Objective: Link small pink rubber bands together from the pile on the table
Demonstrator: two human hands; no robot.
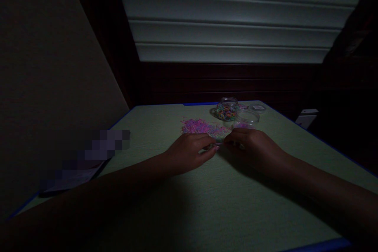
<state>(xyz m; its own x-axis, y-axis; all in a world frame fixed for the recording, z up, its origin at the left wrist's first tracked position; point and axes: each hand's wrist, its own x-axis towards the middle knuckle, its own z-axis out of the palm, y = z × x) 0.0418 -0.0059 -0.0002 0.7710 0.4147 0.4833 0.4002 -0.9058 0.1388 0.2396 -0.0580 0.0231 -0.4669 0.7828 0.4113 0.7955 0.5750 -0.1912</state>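
My left hand (pixel 193 150) is closed in a pinch at the middle of the table, on a thin pale-pink strand that looks like a small rubber band (pixel 217 144). The strand runs across the short gap to my right hand (pixel 255 147), whose fingertips pinch its other end. Just beyond my hands lies a loose pile of thin pink and purple rubber bands (pixel 196 126). Behind my right hand stands an open clear jar (pixel 247 116) with some pink and purple bits inside, its lower part partly hidden. The dim light hides the finer details.
A second clear jar (pixel 227 110) holds multicoloured bands, with a clear round lid (pixel 257 108) to its right. The green table (pixel 236 208) has a blue edge. A dark-edged flat object (pixel 76 175), partly pixelated, lies at left by the wall. White slats (pixel 236 19) rise behind.
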